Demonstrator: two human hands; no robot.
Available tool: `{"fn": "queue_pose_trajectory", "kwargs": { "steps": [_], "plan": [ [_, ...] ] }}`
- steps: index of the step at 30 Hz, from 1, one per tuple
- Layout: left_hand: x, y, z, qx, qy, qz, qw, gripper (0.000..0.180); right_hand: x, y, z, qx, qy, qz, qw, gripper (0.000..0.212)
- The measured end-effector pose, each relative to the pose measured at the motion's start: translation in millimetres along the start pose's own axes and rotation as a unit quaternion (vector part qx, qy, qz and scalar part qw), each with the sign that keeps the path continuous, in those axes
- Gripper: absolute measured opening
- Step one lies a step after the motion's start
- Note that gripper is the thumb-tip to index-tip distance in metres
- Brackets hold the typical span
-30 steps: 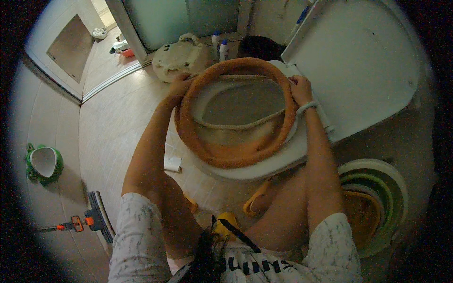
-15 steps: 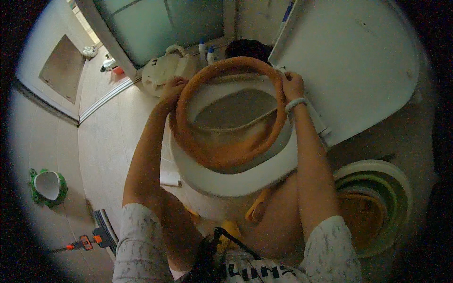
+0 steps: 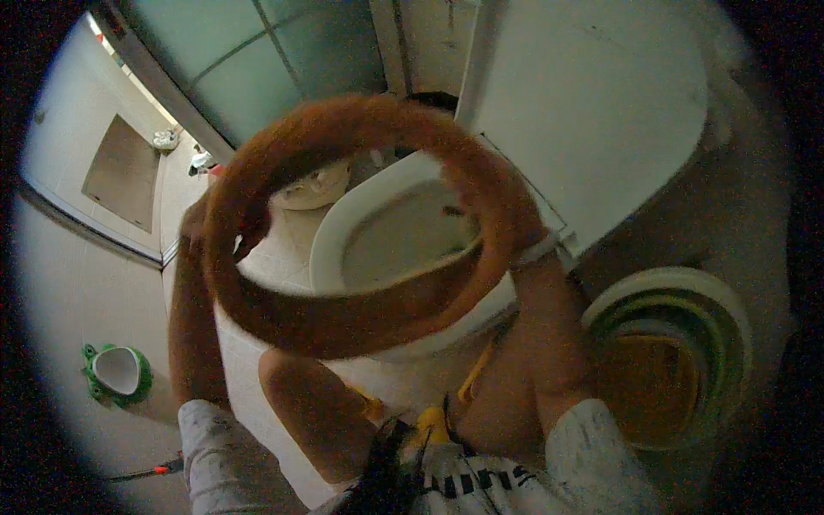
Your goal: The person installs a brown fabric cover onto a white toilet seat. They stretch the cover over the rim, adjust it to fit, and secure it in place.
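A fuzzy orange-brown toilet seat cover [image 3: 330, 329], shaped like a ring, is raised between my hands, above and in front of the toilet [image 3: 328, 257]. My left hand [image 3: 197, 221] is closed around the ring's left side, with fingertips showing on the inner edge. On the opposite side my right hand [image 3: 519, 230], with a pale band at the wrist, grips the ring; its fingers are dim and blurred. Through the opening I see the white toilet rim and its bowl. The toilet's white lid [image 3: 592, 112] stands raised at the right.
Nested green and white basins [image 3: 674, 283] sit at the lower right. On the left wall hangs a green child's urinal [image 3: 118, 374], with an orange-and-black handle [image 3: 163, 469] below it. A frosted glass door [image 3: 249, 60] stands at the back left. My knees flank the toilet's near end.
The seat cover has come off the toilet, upward and toward me, shifting left in both hands. More of the toilet rim and bowl shows. My view has also turned slightly.
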State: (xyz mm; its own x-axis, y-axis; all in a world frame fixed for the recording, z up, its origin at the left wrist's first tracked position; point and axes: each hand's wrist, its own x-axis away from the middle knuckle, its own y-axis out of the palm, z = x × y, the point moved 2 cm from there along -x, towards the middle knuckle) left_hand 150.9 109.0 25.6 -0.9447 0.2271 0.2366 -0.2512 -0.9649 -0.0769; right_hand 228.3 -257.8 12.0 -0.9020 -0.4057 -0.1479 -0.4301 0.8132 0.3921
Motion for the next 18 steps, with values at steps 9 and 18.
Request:
{"fn": "queue_pose_trajectory", "kwargs": {
  "steps": [9, 18],
  "plan": [
    [9.9, 32.5, 14.9, -0.063, 0.001, -0.097, 0.993, 0.068, 33.5, -4.2, 84.7, 0.015, 0.028, 0.024, 0.999, 0.03],
    [-116.0, 137.5, 8.1, -0.131, -0.032, -0.017, 0.991, 0.031, 67.3, -172.0, 80.2, 0.396, 0.168, 0.072, 0.9, 0.03]
  ]
}}
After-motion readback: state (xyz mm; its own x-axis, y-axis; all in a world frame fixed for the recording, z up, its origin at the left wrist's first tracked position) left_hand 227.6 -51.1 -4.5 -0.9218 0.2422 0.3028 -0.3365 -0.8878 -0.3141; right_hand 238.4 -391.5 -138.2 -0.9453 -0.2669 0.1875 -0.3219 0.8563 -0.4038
